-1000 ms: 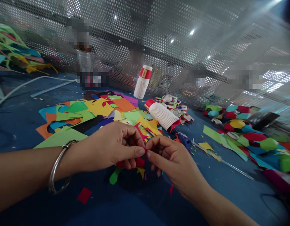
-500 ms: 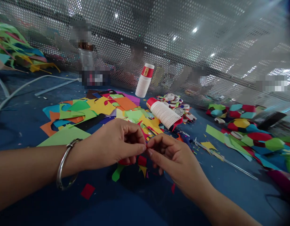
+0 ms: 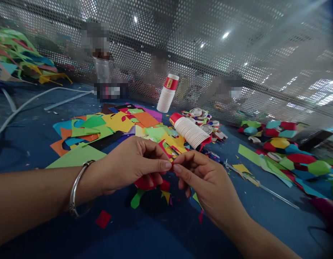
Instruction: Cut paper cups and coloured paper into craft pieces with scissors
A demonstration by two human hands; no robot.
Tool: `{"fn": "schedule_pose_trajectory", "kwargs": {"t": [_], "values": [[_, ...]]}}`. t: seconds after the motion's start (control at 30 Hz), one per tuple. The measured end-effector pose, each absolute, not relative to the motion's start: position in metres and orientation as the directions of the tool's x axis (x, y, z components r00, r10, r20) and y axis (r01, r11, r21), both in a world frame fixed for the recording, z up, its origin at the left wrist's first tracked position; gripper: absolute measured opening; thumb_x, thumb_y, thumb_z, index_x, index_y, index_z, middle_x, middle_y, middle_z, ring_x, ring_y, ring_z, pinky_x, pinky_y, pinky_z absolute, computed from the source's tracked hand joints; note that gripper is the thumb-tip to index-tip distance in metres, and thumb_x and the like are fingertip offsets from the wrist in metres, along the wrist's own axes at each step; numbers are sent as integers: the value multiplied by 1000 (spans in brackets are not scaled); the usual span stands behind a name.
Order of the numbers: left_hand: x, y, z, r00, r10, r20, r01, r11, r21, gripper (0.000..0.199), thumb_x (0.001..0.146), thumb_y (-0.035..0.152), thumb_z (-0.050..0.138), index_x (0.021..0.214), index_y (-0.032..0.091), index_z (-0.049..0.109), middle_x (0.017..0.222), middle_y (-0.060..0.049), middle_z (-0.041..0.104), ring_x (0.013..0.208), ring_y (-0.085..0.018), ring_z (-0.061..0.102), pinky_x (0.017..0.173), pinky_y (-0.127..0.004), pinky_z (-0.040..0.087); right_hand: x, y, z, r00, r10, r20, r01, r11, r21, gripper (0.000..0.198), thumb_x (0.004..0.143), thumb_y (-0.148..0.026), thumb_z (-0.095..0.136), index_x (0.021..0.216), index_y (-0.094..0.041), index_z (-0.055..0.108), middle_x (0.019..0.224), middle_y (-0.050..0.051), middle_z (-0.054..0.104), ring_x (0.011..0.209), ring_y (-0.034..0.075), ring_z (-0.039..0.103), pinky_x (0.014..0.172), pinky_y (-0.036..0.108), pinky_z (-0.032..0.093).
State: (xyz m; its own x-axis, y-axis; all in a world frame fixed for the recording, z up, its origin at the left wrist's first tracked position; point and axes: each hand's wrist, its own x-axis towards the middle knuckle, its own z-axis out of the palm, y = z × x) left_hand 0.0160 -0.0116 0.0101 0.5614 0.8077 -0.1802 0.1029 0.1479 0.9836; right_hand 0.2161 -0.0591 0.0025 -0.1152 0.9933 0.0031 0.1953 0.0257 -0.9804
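My left hand (image 3: 138, 162), with a silver bangle at its wrist, is closed in a pinch. My right hand (image 3: 202, 176) is pinched too, and the fingertips of both almost meet over the blue table. A small bit of red paper shows at the meeting fingertips, mostly hidden by them. More red paper (image 3: 145, 183) shows under my left fingers; whether it is the same piece I cannot tell. Just below lie a green paper scrap (image 3: 136, 200) and a yellow scrap (image 3: 165, 196). A red square of paper (image 3: 103, 219) lies nearer me.
Behind my hands spreads a heap of coloured paper (image 3: 117, 120). One stack of paper cups (image 3: 166, 99) stands upright; another cup stack (image 3: 190, 131) lies on its side. A glue gun's clear stick (image 3: 278, 196) and patchwork paper pieces (image 3: 298, 160) are right. A perforated metal screen (image 3: 182, 46) rises behind.
The view has shifted slightly, so most things sit a little further right and lower. My fingertips stay together, with slightly less red showing between them.
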Motion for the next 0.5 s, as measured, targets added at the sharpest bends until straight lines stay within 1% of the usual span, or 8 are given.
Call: {"fn": "schedule_pose_trajectory", "kwargs": {"t": [0.1,0.23,0.3,0.43,0.5], "values": [[14,-12,11,577,800,-167,150,97,984,23,81,37,78,84,16,69,59,2,68,52,-12,64,47,-18,48,217,-58,3,-113,993,-14,201,9,-980,22,90,-40,77,93,-20,69,65,-5,61,55,7,55,45,15,46],[12,-10,12,608,780,-144,195,29,980,19,81,34,76,81,17,68,57,2,65,51,-12,62,47,-19,49,219,-59,2,-125,992,-29,213,-2,-977,23,89,-41,77,93,-20,69,65,-5,62,53,7,55,45,15,46],[11,-9,12,611,778,-146,178,45,983,18,82,34,75,82,17,68,57,2,66,51,-12,63,46,-19,48,219,-59,2,-125,992,-35,215,-7,-977,22,90,-41,77,94,-21,69,65,-5,62,53,7,55,45,15,46],[11,-9,11,601,782,-164,148,93,985,24,82,40,77,83,17,68,57,2,66,51,-11,63,46,-18,47,218,-58,1,-120,992,-38,197,-14,-980,21,89,-39,78,94,-21,70,66,-4,62,54,8,56,45,16,46],[12,-9,10,599,783,-169,152,97,984,23,82,38,76,83,17,68,56,2,66,50,-11,63,46,-18,47,218,-57,2,-114,993,-36,196,-13,-980,21,89,-39,78,93,-21,70,66,-4,62,54,8,55,45,16,46]]}}
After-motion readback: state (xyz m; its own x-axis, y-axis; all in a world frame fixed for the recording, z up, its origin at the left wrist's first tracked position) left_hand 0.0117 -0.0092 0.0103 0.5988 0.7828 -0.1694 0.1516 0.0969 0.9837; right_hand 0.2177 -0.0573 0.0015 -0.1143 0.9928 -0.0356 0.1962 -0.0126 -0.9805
